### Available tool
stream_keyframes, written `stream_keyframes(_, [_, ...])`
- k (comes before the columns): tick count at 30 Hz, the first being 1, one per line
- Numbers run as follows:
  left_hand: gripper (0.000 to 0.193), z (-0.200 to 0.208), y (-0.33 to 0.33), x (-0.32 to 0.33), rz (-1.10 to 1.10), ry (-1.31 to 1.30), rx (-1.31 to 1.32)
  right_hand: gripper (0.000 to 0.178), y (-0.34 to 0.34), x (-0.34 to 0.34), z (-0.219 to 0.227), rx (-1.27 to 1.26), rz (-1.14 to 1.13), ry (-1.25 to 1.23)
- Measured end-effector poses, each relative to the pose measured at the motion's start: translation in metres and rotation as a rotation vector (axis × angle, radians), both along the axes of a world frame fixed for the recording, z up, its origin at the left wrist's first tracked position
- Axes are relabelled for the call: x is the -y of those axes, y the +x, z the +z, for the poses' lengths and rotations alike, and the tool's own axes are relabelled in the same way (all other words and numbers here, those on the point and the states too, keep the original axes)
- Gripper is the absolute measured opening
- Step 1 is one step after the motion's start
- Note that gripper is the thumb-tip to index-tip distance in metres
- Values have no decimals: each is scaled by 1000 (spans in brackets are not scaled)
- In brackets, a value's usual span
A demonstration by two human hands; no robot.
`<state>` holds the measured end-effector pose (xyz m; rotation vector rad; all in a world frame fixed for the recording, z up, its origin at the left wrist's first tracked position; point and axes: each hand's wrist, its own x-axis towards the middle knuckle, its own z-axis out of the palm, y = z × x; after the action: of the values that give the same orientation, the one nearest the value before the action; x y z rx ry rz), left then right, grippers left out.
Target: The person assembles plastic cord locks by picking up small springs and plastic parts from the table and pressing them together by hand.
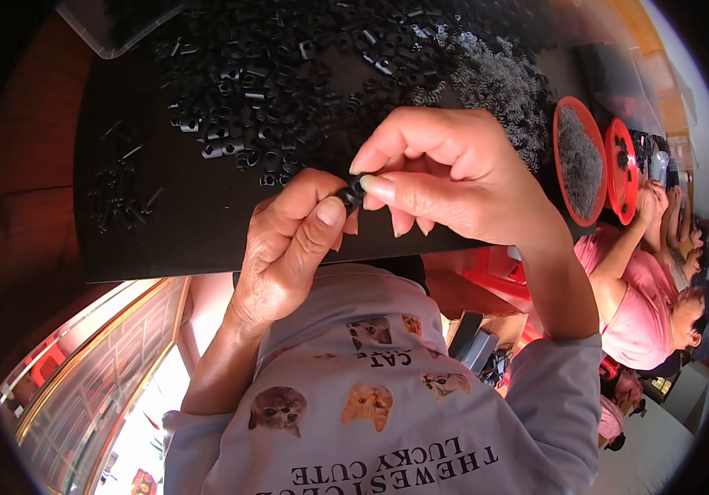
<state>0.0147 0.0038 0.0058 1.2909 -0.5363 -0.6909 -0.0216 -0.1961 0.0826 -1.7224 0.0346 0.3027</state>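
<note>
Both hands meet over the near edge of the black counter [148, 239]. Left hand [288, 247] has thumb and forefinger pressed together around a small black plastic piece [352, 195]; right hand [445, 173] pinches the same piece from the other side, thumb and forefinger tip closed on it, remaining fingers curled under. The piece is held in the air just above the counter edge, between the two hands, and is mostly hidden by the fingertips, so whether a second part is already fitted to it cannot be told. Judged state of work: one piece in hand, mid-assembly or mid-check. Much appears left: a large loose heap of black plastic pieces [263, 99] covers the far middle of the counter, and a heap of small metal springs [503, 82] lies to the right of it. A smaller scatter of thin black pins [123, 190] sits at the left. Two red bowls [573, 124] stand at the right edge, the nearer one holding grey springs. No sorted batch of finished pieces is distinguishable. Another person in a pink shirt [643, 313] works further right.
</note>
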Motion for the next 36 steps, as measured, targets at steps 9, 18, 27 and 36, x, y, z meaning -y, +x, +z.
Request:
stream_keyframes(9, [33,0,1,3,12,-2,112,6,-3,3,1,-75,23,38])
stream_keyframes(18, [25,9,3,4,-23,35,10,4,-5,0,-3,9,48,-14])
stream_keyframes(27, [29,6,2,9,21,82,38,6,-7,-2,-12,48,7,-12])
stream_keyframes(36, [29,8,2,8,22,93,27,9,-12,-7,-22,148,-39,-6])
